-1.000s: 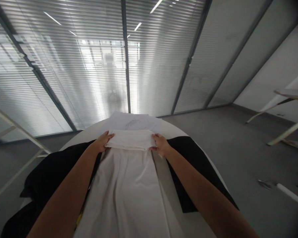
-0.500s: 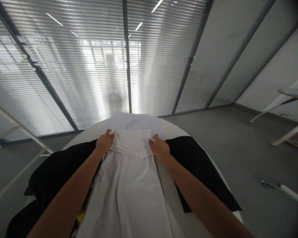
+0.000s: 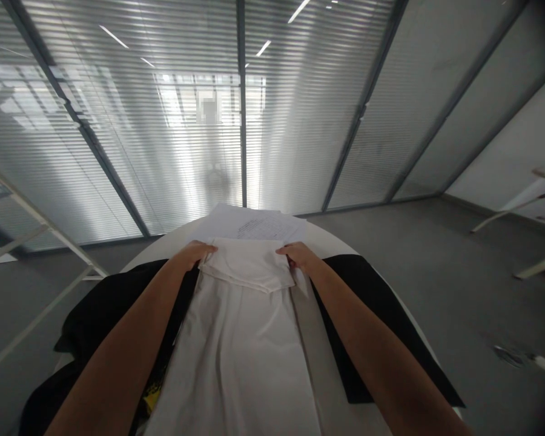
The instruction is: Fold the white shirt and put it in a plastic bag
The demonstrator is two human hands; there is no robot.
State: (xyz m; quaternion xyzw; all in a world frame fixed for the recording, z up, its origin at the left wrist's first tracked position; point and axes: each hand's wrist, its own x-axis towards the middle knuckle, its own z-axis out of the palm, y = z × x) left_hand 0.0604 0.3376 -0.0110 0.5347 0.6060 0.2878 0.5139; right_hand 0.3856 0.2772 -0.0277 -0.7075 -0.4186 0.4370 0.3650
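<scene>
A long white cloth (image 3: 236, 351) runs down the middle of a white round table (image 3: 172, 239), its far end folded back into a thick flap (image 3: 247, 266). My left hand (image 3: 191, 254) grips the flap's left corner with curled fingers. The flap's right edge is held by my right hand (image 3: 300, 255), fingers closed on the fabric. Black fabric (image 3: 104, 309) lies under the white cloth on both sides.
Printed paper sheets (image 3: 254, 225) lie at the table's far edge beyond the fold. A glass wall with blinds (image 3: 236, 109) stands behind. A white frame (image 3: 36, 242) is at the left, table legs (image 3: 527, 212) at the right, grey floor all round.
Both hands have lifted the folded end and turned it over once more toward me, so the flap now lies thicker. The view shifted slightly.
</scene>
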